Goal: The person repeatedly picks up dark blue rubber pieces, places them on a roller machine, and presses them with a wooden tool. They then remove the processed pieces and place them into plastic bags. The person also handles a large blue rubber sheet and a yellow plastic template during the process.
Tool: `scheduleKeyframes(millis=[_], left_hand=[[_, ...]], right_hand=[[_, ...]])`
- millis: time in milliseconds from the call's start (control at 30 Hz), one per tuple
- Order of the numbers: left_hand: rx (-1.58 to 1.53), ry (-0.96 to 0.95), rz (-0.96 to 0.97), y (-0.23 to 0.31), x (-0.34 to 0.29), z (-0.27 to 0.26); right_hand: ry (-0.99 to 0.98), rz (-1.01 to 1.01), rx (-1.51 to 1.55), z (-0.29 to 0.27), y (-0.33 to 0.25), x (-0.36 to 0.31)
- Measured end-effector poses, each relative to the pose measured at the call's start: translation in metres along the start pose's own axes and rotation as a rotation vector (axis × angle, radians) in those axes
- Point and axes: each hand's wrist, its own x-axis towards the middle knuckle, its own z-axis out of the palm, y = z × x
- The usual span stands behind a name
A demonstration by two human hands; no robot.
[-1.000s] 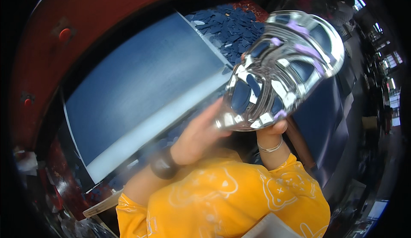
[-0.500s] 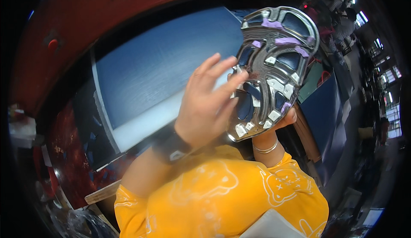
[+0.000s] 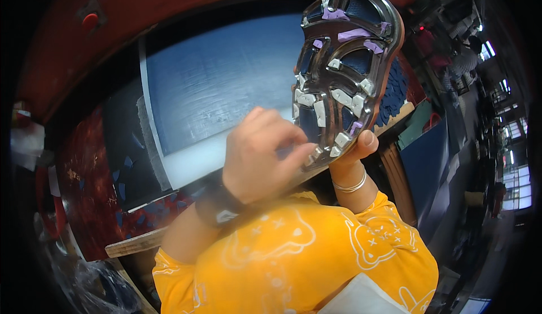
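A shiny metal sole-shaped mould (image 3: 343,71) was held upright before the blue sheet (image 3: 220,88), its long axis near vertical, the rounded end pointing up; white and purple scraps were stuck in its ribbed recesses. Its lower edge was gripped by the right hand (image 3: 355,147), thumb pressed on the rim; the left hand (image 3: 259,156) was curled, fingertips pinching at a scrap there; open room was left above and to the left.

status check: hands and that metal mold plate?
Right hand grips metal mold plate at lower edge, held upright. Left hand fingertips on its bottom inserts. Nothing obstructing; blue sheet behind.
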Motion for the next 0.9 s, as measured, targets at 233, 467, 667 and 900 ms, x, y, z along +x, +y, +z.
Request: scheduleKeyframes(millis=[233, 467, 667, 900], left_hand=[[0.097, -0.005, -0.064, -0.012, 0.001, 0.007], [-0.122, -0.598, -0.157, -0.015, -0.008, -0.044], [0.86, -0.122, -0.267, -0.083, -0.072, -0.081], [0.618, -0.07, -0.263, -0.081, -0.094, -0.002]], right_hand=[[0.102, 0.039, -0.318, 0.007, 0.004, 0.0], [0.141, 0.121, -0.069, -0.005, 0.002, -0.002], [0.009, 0.358, -0.213, -0.007, -0.018, 0.035], [-0.249, 0.573, -0.735, 0.014, 0.032, 0.07]])
